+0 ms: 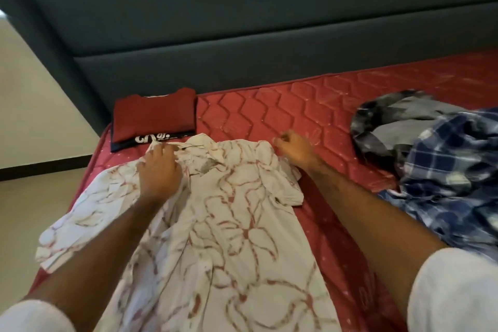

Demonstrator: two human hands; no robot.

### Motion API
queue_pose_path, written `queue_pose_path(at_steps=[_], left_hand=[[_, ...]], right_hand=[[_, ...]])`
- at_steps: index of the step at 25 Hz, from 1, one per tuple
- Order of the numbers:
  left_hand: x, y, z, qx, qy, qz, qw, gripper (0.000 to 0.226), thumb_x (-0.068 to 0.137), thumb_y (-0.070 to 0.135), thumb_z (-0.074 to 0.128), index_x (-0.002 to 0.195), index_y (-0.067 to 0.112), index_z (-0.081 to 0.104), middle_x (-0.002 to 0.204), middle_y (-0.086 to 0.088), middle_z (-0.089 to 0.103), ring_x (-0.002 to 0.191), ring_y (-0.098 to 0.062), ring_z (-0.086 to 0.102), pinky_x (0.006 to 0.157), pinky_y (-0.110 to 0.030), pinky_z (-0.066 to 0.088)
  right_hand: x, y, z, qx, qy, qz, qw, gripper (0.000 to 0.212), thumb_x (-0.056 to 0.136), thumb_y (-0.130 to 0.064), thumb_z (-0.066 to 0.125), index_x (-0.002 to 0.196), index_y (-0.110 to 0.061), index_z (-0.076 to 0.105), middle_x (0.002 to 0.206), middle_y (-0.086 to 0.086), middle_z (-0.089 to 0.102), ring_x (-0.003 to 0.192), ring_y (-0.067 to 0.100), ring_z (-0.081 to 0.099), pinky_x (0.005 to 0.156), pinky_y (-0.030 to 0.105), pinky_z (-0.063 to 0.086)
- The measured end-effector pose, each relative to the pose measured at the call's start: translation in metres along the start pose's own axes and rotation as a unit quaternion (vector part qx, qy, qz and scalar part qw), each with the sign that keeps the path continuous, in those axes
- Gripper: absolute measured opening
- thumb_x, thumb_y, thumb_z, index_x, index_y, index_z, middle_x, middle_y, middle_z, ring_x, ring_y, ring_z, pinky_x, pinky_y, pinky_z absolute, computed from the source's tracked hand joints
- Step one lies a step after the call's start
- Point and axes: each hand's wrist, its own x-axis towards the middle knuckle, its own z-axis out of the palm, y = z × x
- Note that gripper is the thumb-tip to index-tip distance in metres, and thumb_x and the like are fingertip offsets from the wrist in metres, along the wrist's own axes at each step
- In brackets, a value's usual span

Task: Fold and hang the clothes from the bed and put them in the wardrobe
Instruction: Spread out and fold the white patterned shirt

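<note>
White patterned shirt (229, 224) flat at mattress (310, 105) left edge: left hand (159, 172) grips collar, right hand (293, 151) pinches its far shoulder, bare mattress beyond.

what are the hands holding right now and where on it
Both hands are on the white floral shirt. The left hand grips it near the collar and left shoulder; the right hand pinches the shoulder edge at its far right corner.

Shirt (229, 224): thin matt printed cloth, creased. Mattress (310, 105): quilted red fabric, slight sheen. Headboard (242, 21): matt grey woven upholstery
</note>
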Motion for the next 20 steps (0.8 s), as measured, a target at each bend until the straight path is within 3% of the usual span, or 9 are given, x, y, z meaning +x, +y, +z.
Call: queue_pose_path(at_steps=[2, 5, 6, 9, 12, 16, 20], left_hand=[[0.02, -0.045, 0.005, 0.003, 0.008, -0.08, 0.997, 0.034, 0.094, 0.011, 0.052, 0.128, 0.008, 0.051, 0.131, -0.019, 0.051, 0.121, -0.042, 0.047, 0.099, -0.061, 0.039], [0.034, -0.11, 0.011, -0.015, -0.022, -0.11, 0.994, 0.034, 0.094, 0.012, 0.05, 0.128, 0.008, 0.051, 0.13, -0.02, 0.056, 0.114, -0.044, 0.054, 0.091, -0.055, 0.048], [0.036, -0.124, 0.013, -0.026, -0.038, -0.091, 0.995, 0.035, 0.095, 0.017, 0.05, 0.129, 0.011, 0.05, 0.132, -0.018, 0.055, 0.111, -0.041, 0.056, 0.088, -0.053, 0.051], [0.044, -0.151, 0.026, -0.032, -0.085, -0.052, 0.995, 0.035, 0.097, 0.033, 0.047, 0.126, 0.014, 0.053, 0.131, -0.013, 0.052, 0.11, -0.033, 0.053, 0.088, -0.048, 0.051], [0.052, -0.155, 0.029, -0.06, -0.044, -0.071, 0.995, 0.016, 0.099, 0.023, 0.053, 0.108, 0.01, 0.056, 0.12, -0.018, 0.053, 0.095, -0.025, 0.049, 0.079, -0.04, 0.046], [0.071, -0.161, 0.016, -0.083, 0.077, -0.087, 0.99, 0.021, 0.098, 0.016, 0.056, 0.111, 0.0, 0.06, 0.109, -0.024, 0.052, 0.088, -0.04, 0.056, 0.079, -0.047, 0.048], [0.09, -0.17, 0.014, -0.046, 0.101, -0.089, 0.99, 0.025, 0.101, 0.022, 0.054, 0.111, 0.0, 0.058, 0.108, -0.022, 0.051, 0.087, -0.035, 0.05, 0.081, -0.051, 0.049]], right_hand=[[0.025, -0.013, 0.011, 0.006, -0.047, -0.026, 0.999, 0.041, 0.094, -0.047, 0.061, 0.117, -0.013, 0.064, 0.106, -0.002, 0.064, 0.097, 0.021, 0.061, 0.076, 0.03, 0.044], [0.059, -0.021, 0.037, -0.027, -0.095, -0.047, 0.994, 0.02, 0.09, -0.031, 0.071, 0.093, -0.011, 0.071, 0.087, 0.0, 0.069, 0.082, 0.022, 0.065, 0.061, 0.027, 0.044], [0.067, -0.021, 0.044, -0.026, -0.093, -0.044, 0.994, 0.01, 0.085, -0.022, 0.076, 0.084, -0.013, 0.071, 0.083, 0.003, 0.07, 0.082, 0.024, 0.067, 0.064, 0.03, 0.049], [0.082, -0.018, 0.057, 0.004, -0.104, -0.021, 0.994, 0.015, 0.078, 0.002, 0.079, 0.074, -0.009, 0.069, 0.075, 0.006, 0.069, 0.08, 0.024, 0.065, 0.08, 0.041, 0.056], [0.089, -0.018, 0.056, -0.015, -0.087, -0.011, 0.996, 0.011, 0.087, 0.0, 0.073, 0.078, -0.004, 0.069, 0.069, 0.002, 0.064, 0.071, 0.018, 0.059, 0.061, 0.028, 0.047], [0.116, -0.039, 0.068, -0.036, 0.016, -0.059, 0.998, 0.011, 0.093, -0.014, 0.07, 0.086, -0.014, 0.062, 0.086, 0.004, 0.065, 0.082, 0.021, 0.059, 0.072, 0.028, 0.041], [0.144, -0.049, 0.103, -0.079, 0.028, -0.075, 0.994, 0.014, 0.097, -0.016, 0.063, 0.085, -0.022, 0.062, 0.095, 0.002, 0.069, 0.093, 0.023, 0.065, 0.08, 0.034, 0.05]])
